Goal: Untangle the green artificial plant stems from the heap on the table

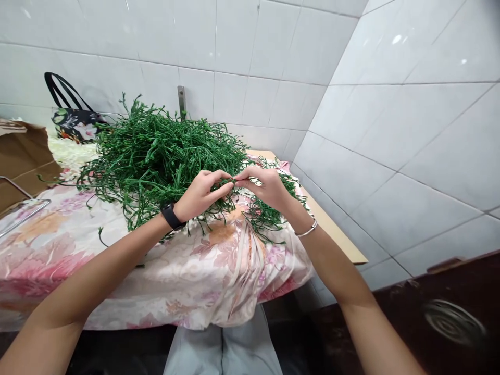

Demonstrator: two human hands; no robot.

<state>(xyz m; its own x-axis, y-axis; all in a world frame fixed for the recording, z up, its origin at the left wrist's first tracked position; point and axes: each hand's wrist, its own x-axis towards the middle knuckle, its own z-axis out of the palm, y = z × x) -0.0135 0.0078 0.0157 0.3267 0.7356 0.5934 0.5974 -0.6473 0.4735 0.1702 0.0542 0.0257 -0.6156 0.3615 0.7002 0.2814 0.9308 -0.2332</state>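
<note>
A large heap of green artificial plant stems [167, 151] lies on a flowered cloth in front of me. My left hand [203, 192], with a black band on its wrist, pinches a thin green stem at the heap's right front side. Fingertip to fingertip with it, my right hand [265, 187] pinches the same small green piece; a silver bangle circles that wrist. Most of the piece is hidden by the fingers. Below and beside my right hand lies a smaller bunch of green stems [265, 213].
The flowered cloth [156, 286] covers the table and bunches up at the right. A bare board edge [336, 229] runs beside the tiled wall. At the left are a brown paper bag [23, 156], a metal wire frame [27, 208] and a black floral bag [76, 125].
</note>
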